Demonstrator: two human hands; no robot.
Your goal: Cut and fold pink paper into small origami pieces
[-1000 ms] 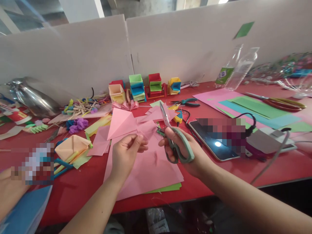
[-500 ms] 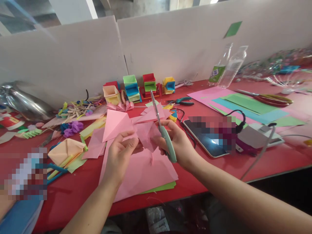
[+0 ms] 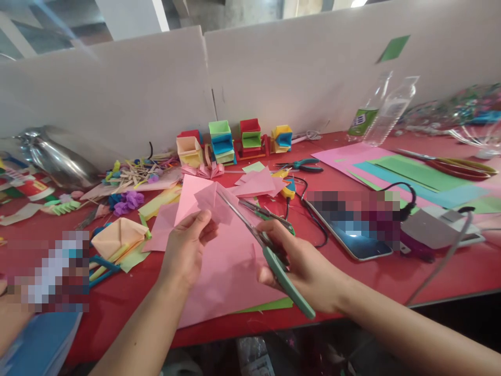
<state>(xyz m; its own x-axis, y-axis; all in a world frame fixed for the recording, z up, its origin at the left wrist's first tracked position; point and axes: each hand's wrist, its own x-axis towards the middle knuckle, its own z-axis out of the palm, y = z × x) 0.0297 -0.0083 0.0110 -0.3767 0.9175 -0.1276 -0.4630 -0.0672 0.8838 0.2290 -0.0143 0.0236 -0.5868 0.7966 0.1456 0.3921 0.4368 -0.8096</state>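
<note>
My left hand (image 3: 191, 243) pinches a small piece of pink paper (image 3: 213, 202) between thumb and fingers, held above the pink sheets. My right hand (image 3: 299, 263) is wrapped round a pair of scissors with pale green handles (image 3: 285, 282). The blades point up and left, with a tip at the pink piece; whether they are cutting into it I cannot tell. Beneath both hands lies a large pink sheet (image 3: 219, 292), its lower edge over a green sheet (image 3: 268, 305). A folded pink sheet (image 3: 191, 196) lies just behind my left hand.
Folded paper boxes (image 3: 222, 143) stand along the white partition (image 3: 313, 78). A phone (image 3: 352, 235), cables and pliers (image 3: 305, 166) lie to the right, with coloured sheets (image 3: 426, 172) beyond. A folded peach paper (image 3: 119, 237) lies left, near another person's arm (image 3: 15, 318).
My right hand has turned the scissors so their blades lean left toward the paper. The pink piece has left my right fingers, and my left hand alone holds it, slightly higher and farther left.
</note>
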